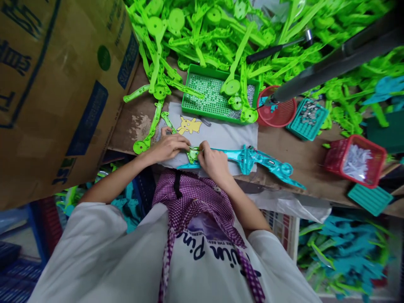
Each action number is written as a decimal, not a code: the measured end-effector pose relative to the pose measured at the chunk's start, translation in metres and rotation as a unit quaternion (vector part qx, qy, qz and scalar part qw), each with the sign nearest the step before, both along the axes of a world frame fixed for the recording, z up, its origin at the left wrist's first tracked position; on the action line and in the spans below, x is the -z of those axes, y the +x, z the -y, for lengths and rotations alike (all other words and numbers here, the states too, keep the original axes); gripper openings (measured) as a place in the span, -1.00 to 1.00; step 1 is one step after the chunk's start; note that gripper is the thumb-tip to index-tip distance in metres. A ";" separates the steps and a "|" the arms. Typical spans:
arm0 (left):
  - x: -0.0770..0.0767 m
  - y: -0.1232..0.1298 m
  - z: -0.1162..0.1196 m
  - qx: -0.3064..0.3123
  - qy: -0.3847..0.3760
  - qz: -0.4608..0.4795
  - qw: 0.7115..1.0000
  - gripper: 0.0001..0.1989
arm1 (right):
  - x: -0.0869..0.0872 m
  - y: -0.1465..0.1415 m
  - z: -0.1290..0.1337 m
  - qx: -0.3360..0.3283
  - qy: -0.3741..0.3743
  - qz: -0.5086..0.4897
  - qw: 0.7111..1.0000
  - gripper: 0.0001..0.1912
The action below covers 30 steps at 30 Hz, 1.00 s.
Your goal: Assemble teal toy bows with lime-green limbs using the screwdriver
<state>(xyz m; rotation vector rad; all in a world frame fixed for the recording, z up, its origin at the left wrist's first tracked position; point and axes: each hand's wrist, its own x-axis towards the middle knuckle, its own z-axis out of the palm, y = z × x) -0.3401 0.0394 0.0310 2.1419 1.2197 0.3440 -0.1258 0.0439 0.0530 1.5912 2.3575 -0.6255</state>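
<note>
Brown table, grey cloth, blue toy
The toy lies on the cloth; the curled right hand and loosely bent left hand sit at a green piece, though whether either grips it, I cannot tell.

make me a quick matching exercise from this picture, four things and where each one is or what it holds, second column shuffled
Things:
1. small green piece
2. hammer
3. square red basket
4. cardboard box

Places or states:
A. lying on the heap of green parts
B. at the far left of the picture
C. between the left hand and right hand
D. holding white pieces

Pairs: 1-C, 2-A, 3-D, 4-B
</note>
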 end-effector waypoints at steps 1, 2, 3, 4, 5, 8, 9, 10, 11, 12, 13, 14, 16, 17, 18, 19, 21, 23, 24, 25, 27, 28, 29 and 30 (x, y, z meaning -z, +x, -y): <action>0.001 0.000 0.001 0.001 0.002 -0.003 1.000 -0.66 | 0.000 0.003 0.001 -0.007 0.000 -0.009 1.000 -0.66; 0.001 0.000 0.002 0.004 0.004 -0.007 1.000 -0.66 | 0.000 0.008 0.002 -0.016 0.002 -0.027 1.000 -0.66; 0.002 0.000 0.003 0.007 0.006 -0.011 1.000 -0.66 | 0.000 0.014 0.003 -0.027 0.003 -0.051 0.998 -0.65; 0.002 0.000 0.003 0.011 0.009 -0.015 1.000 -0.66 | 0.000 0.021 0.005 -0.037 0.006 -0.079 0.996 -0.65; 0.003 0.001 0.002 0.015 0.014 -0.020 1.000 -0.66 | -0.001 0.027 0.006 -0.045 0.009 -0.104 0.993 -0.64; 0.002 0.003 -0.003 0.038 0.028 -0.052 0.998 -0.59 | -0.002 0.043 0.010 -0.065 0.018 -0.137 0.988 -0.62; 0.001 0.003 -0.005 0.054 0.030 -0.067 0.996 -0.55 | -0.003 0.046 0.010 -0.070 0.019 -0.132 0.989 -0.62; -0.001 0.004 -0.007 0.074 0.030 -0.083 0.993 -0.50 | -0.003 0.048 0.010 -0.072 0.020 -0.125 0.989 -0.61; -0.002 0.004 -0.009 0.093 0.027 -0.096 0.991 -0.47 | -0.002 0.049 0.010 -0.072 0.021 -0.119 0.990 -0.61; -0.004 0.005 -0.011 0.110 0.023 -0.103 0.988 -0.45 | -0.002 0.049 0.009 -0.068 0.021 -0.116 0.991 -0.61; -0.006 0.005 -0.012 0.121 0.019 -0.106 0.987 -0.44 | -0.001 0.048 0.008 -0.062 0.021 -0.119 0.991 -0.61; -0.007 0.005 -0.014 0.126 0.014 -0.104 0.986 -0.44 | 0.001 0.047 0.007 -0.051 0.021 -0.126 0.991 -0.62; -0.011 0.006 -0.017 0.128 0.005 -0.099 0.987 -0.46 | 0.003 0.044 0.004 -0.023 0.020 -0.137 0.990 -0.65; -0.013 0.007 -0.018 0.129 0.001 -0.098 0.987 -0.47 | 0.004 0.042 0.002 -0.008 0.020 -0.134 0.991 -0.67; -0.015 0.008 -0.019 0.131 -0.002 -0.099 0.986 -0.48 | 0.004 0.039 0.000 0.005 0.019 -0.126 0.992 -0.70; -0.016 0.009 -0.019 0.135 -0.002 -0.102 0.986 -0.48 | 0.004 0.036 -0.001 0.015 0.016 -0.112 0.993 -0.72; -0.019 0.011 -0.021 0.143 0.005 -0.110 0.984 -0.49 | 0.003 0.032 -0.005 0.020 0.008 -0.087 0.996 -0.74; -0.021 0.012 -0.021 0.152 0.020 -0.124 0.980 -0.49 | 0.002 0.031 -0.007 0.017 -0.001 -0.085 0.996 -0.75; -0.021 0.013 -0.021 0.155 0.026 -0.133 0.979 -0.50 | 0.002 0.033 -0.008 0.016 -0.002 -0.097 0.995 -0.76; -0.022 0.013 -0.021 0.158 0.032 -0.141 0.977 -0.50 | 0.001 0.036 -0.007 0.018 0.002 -0.117 0.993 -0.77; -0.021 0.013 -0.021 0.165 0.040 -0.146 0.975 -0.50 | 0.001 0.046 -0.005 0.031 0.026 -0.165 0.985 -0.79; -0.021 0.013 -0.021 0.167 0.040 -0.144 0.975 -0.50 | 0.002 0.052 -0.003 0.040 0.040 -0.185 0.981 -0.80; -0.021 0.013 -0.022 0.169 0.039 -0.140 0.975 -0.50 | 0.002 0.058 -0.002 0.047 0.051 -0.199 0.978 -0.81; -0.021 0.013 -0.023 0.169 0.037 -0.137 0.975 -0.50 | 0.003 0.062 0.000 0.053 0.056 -0.206 0.975 -0.81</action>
